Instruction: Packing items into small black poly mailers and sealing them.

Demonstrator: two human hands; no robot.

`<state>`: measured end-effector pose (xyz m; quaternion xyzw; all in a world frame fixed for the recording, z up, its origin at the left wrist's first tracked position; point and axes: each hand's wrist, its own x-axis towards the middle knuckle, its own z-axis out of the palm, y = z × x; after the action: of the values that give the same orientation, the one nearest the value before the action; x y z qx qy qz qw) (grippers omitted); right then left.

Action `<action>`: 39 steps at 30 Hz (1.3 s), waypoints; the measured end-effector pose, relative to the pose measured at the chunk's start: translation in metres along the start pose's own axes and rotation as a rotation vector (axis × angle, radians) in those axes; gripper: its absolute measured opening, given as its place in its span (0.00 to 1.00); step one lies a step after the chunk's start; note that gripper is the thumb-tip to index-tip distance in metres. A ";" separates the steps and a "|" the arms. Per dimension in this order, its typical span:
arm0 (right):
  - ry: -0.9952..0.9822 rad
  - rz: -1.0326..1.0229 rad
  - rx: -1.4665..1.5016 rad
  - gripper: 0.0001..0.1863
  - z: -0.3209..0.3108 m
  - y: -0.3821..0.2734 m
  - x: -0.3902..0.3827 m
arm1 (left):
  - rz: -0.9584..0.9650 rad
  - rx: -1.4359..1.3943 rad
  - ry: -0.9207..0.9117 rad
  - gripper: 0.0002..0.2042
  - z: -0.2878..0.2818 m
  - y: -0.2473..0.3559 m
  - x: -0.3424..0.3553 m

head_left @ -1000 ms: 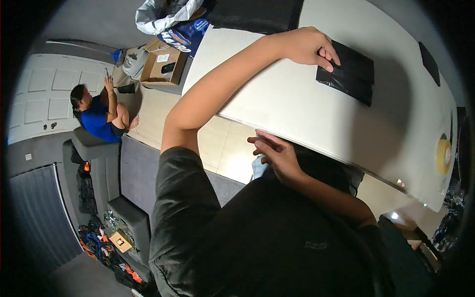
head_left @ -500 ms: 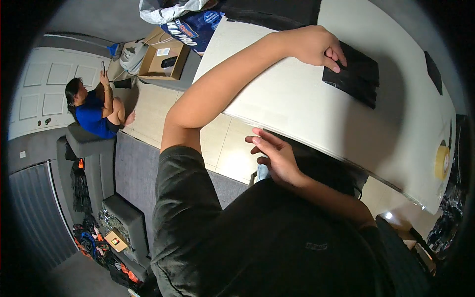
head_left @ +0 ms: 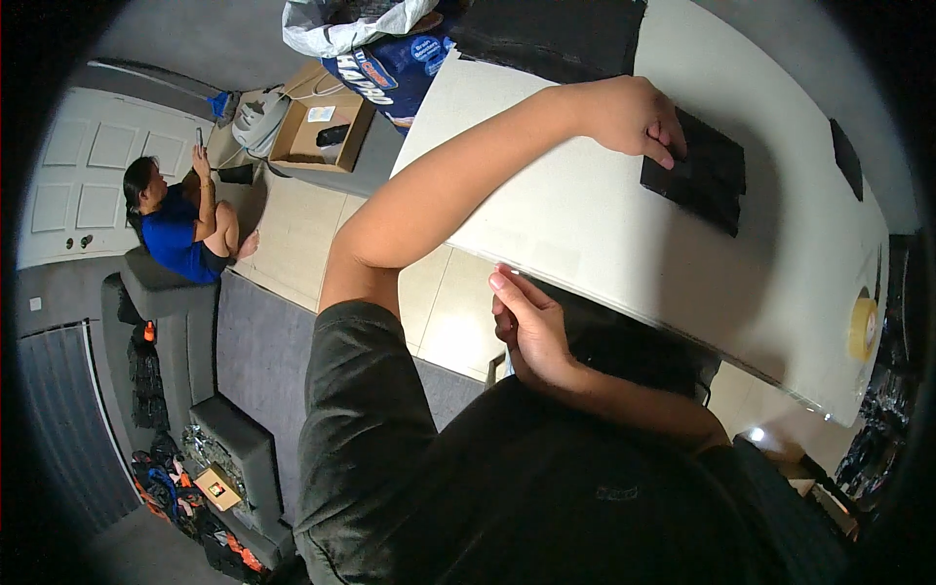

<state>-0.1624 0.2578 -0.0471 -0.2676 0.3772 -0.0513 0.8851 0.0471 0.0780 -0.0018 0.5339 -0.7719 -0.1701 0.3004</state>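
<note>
My left hand [head_left: 634, 122] reaches across the white table [head_left: 546, 205], its fingers curled and closed on the near left edge of a black plastic packet [head_left: 707, 175]. The packet is flat and roughly rectangular, and it lies on the tabletop. My right hand [head_left: 531, 327] is held just off the table's near edge, in front of my body. Its thumb and forefinger come together in a pinch and the other fingers are bent. Whether a small thing sits between those fingertips I cannot make out.
A roll of yellowish tape [head_left: 863, 330] stands at the table's right end. Black sheets [head_left: 546, 39] lie at the far left corner, beside a blue bag [head_left: 390, 73]. An open cardboard box [head_left: 327, 127] is beyond. A person in blue [head_left: 180, 224] sits on the grey sofa [head_left: 161, 283].
My right hand's fingers, spread before, have drawn together into a pinch near the table edge. My left hand stays on the packet. The whole view has shifted slightly.
</note>
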 end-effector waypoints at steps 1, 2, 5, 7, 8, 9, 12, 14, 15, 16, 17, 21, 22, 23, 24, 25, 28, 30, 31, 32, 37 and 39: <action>0.007 -0.013 0.006 0.26 0.002 0.000 0.000 | -0.004 0.004 -0.006 0.14 0.000 0.000 0.000; 0.005 -0.014 0.001 0.26 0.004 0.000 -0.001 | -0.009 0.008 -0.012 0.14 0.001 -0.001 0.000; 0.024 -0.035 0.017 0.23 0.007 -0.002 -0.002 | 0.027 0.009 0.007 0.14 0.001 -0.001 -0.001; 0.066 -0.043 0.005 0.20 0.009 -0.001 0.002 | 0.028 0.008 0.005 0.14 0.001 -0.002 -0.001; 0.065 -0.047 0.004 0.20 0.010 -0.001 0.002 | 0.027 0.003 0.002 0.14 0.001 -0.003 -0.001; 0.081 -0.049 0.005 0.20 0.011 -0.001 0.001 | 0.029 0.004 0.002 0.14 0.002 -0.003 -0.001; 0.094 -0.055 0.000 0.20 0.014 -0.003 -0.003 | 0.033 0.003 0.004 0.14 0.001 -0.005 0.000; 0.092 -0.060 -0.008 0.20 0.018 -0.006 -0.007 | 0.048 0.019 -0.027 0.16 0.000 -0.006 0.000; 0.086 -0.057 0.005 0.20 0.022 -0.009 -0.010 | 0.054 0.018 -0.025 0.16 -0.001 -0.004 0.001; 0.080 -0.054 0.017 0.20 0.023 -0.011 -0.013 | 0.040 0.011 -0.022 0.15 -0.001 -0.002 0.000; 0.090 -0.065 0.001 0.20 0.023 -0.012 -0.011 | 0.026 0.004 -0.020 0.14 -0.002 0.000 0.000; 0.101 -0.071 -0.061 0.19 0.019 -0.014 -0.014 | 0.055 0.014 -0.036 0.14 -0.005 0.001 -0.001; 0.104 -0.075 -0.060 0.19 0.020 -0.015 -0.014 | 0.031 -0.004 -0.044 0.15 -0.005 0.002 -0.001; 0.105 -0.066 -0.050 0.18 0.022 -0.016 -0.014 | 0.007 -0.023 -0.053 0.15 -0.006 0.004 -0.001; 0.105 -0.054 -0.040 0.18 0.024 -0.017 -0.015 | 0.009 -0.023 -0.053 0.15 -0.005 0.002 -0.001; 0.106 -0.056 -0.039 0.18 0.027 -0.019 -0.017 | 0.036 -0.007 -0.042 0.15 -0.005 0.001 -0.001; 0.114 -0.010 0.021 0.16 0.032 -0.026 -0.019 | 0.032 0.005 -0.050 0.15 -0.005 0.002 0.001; 0.123 0.032 0.011 0.14 0.033 -0.028 -0.022 | 0.003 0.002 -0.070 0.15 -0.006 0.003 0.001; 0.109 0.028 0.025 0.13 0.034 -0.028 -0.022 | 0.017 0.008 -0.061 0.14 -0.006 0.003 0.001; 0.115 0.019 0.028 0.13 0.035 -0.029 -0.022 | 0.032 0.014 -0.051 0.14 -0.007 0.003 0.001; -0.042 -0.088 0.044 0.12 0.050 -0.045 -0.043 | 0.027 -0.021 -0.045 0.14 -0.006 0.006 -0.001; -0.283 -0.204 0.005 0.11 0.062 -0.070 -0.065 | 0.024 -0.032 -0.045 0.14 -0.008 0.008 0.001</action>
<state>-0.1578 0.2438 0.0659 -0.3069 0.2198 -0.1035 0.9202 0.0461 0.0807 0.0092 0.5156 -0.7820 -0.1908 0.2936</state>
